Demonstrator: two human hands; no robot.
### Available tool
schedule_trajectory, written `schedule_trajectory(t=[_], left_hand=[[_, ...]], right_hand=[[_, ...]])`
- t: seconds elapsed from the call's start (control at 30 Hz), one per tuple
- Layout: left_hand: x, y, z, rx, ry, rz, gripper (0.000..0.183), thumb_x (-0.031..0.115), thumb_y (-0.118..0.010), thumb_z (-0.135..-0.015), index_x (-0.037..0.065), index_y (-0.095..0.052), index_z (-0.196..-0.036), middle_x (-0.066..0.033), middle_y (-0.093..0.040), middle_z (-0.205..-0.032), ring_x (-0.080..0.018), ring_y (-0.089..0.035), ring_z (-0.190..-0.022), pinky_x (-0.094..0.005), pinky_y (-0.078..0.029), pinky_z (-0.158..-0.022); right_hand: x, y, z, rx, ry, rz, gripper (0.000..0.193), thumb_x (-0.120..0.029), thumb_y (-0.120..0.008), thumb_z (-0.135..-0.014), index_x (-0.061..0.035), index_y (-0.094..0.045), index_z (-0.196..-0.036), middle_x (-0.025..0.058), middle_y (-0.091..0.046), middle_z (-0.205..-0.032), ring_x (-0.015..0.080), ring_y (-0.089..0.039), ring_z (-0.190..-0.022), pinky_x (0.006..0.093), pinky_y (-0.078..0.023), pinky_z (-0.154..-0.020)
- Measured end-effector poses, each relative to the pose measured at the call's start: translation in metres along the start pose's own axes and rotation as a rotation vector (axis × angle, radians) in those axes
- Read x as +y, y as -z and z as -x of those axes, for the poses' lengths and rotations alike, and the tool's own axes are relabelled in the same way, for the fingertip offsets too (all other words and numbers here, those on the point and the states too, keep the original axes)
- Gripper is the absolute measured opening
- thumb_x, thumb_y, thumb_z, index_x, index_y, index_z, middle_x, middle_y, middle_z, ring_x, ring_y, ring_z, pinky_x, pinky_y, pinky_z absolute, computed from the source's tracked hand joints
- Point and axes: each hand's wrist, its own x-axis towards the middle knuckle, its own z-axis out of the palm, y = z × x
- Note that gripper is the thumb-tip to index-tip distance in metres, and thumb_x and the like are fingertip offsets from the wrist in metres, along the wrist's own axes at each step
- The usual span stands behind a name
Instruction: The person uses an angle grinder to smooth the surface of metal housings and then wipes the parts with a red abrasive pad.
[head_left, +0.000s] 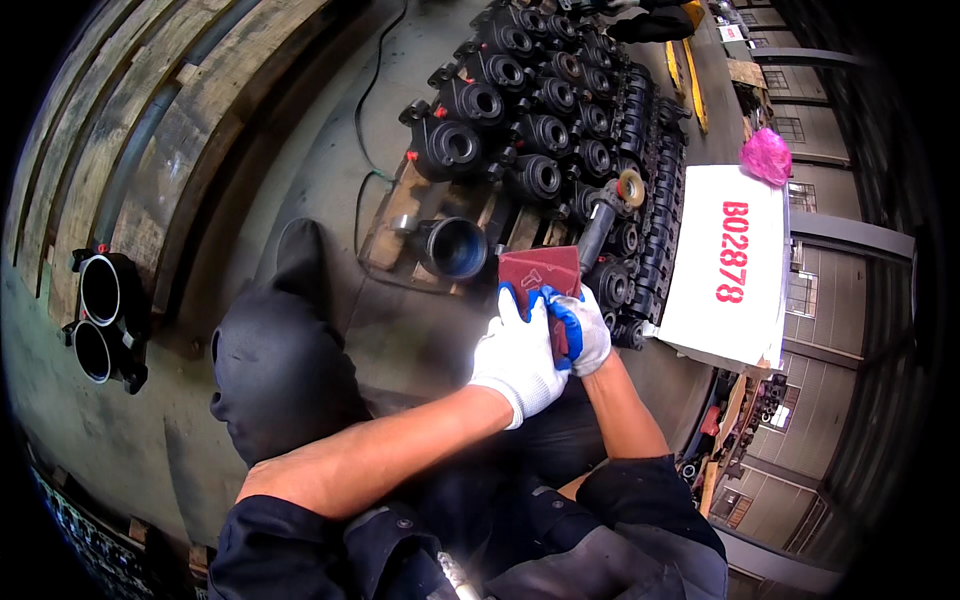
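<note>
A dark red sheet that looks like sandpaper (pixel 538 270) stands up between my two gloved hands. My left hand (pixel 522 352), in a white glove with blue-coated fingertips, grips its lower left part. On the right side, the fingers of my right hand (pixel 588 328) are curled against the sheet, in the same kind of glove. Just beyond the sheet lies an angle grinder (pixel 597 235) with a yellowish disc (pixel 630 188), resting on black castings. An open black cylindrical casting (pixel 455 247), bluish inside, sits left of the sheet.
Rows of black castings (pixel 540 178) fill a wooden pallet ahead. A white sheet with red print (pixel 722 260) and a pink crumpled bag (pixel 766 157) lie to the right. Stacked pallets (pixel 150 130) and a double-bore casting (pixel 104 318) are left. A cable (pixel 362 130) crosses the floor.
</note>
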Motion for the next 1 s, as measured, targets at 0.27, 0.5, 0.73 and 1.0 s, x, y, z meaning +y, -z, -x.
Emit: schedule_trajectory(t=[0.27,0.5,0.73,1.0], left_hand=[[0.016,0.009,0.001,0.349,-0.213,0.139,0.072,0.033,-0.075,-0.088,0.0,-0.049,-0.147,-0.031,-0.046,-0.15,-0.0482,-0.055,-0.129,-0.0507,-0.047,-0.109],[0.029,0.028,0.0,0.39,-0.301,0.256,0.061,0.028,-0.074,-0.089,-0.002,-0.057,-0.14,-0.0276,-0.059,-0.14,-0.045,-0.061,-0.124,-0.0489,-0.05,-0.107],[0.037,0.037,0.001,0.42,-0.335,0.354,0.054,0.026,-0.074,-0.091,-0.003,-0.061,-0.135,-0.0254,-0.062,-0.137,-0.0422,-0.064,-0.12,-0.0476,-0.051,-0.105],[0.04,0.036,0.002,0.412,-0.346,0.432,0.053,0.025,-0.075,-0.091,-0.005,-0.062,-0.132,-0.0269,-0.065,-0.131,-0.0427,-0.066,-0.119,-0.0472,-0.052,-0.104]], right_hand=[[0.008,0.003,-0.073,0.08,0.078,0.359,0.04,-0.004,-0.065,-0.091,-0.0034,-0.066,-0.131,0.0063,-0.073,-0.112,0.016,-0.068,-0.101,0.0319,-0.054,-0.093],[-0.022,-0.06,-0.131,-0.214,0.394,1.317,0.042,-0.016,-0.078,-0.087,-0.0113,-0.07,-0.128,0.0174,-0.075,-0.114,0.0399,-0.071,-0.106,0.0444,-0.057,-0.091],[0.0,-0.082,-0.175,-0.651,0.66,1.78,0.045,-0.007,-0.073,-0.076,-0.0146,-0.072,-0.12,0.0097,-0.071,-0.121,0.0332,-0.064,-0.119,0.0446,-0.05,-0.104],[-0.001,-0.092,-0.189,-0.753,0.577,1.907,0.028,-0.013,-0.068,-0.087,-0.0176,-0.076,-0.114,0.0069,-0.076,-0.106,0.03,-0.07,-0.107,0.0413,-0.051,-0.098]])
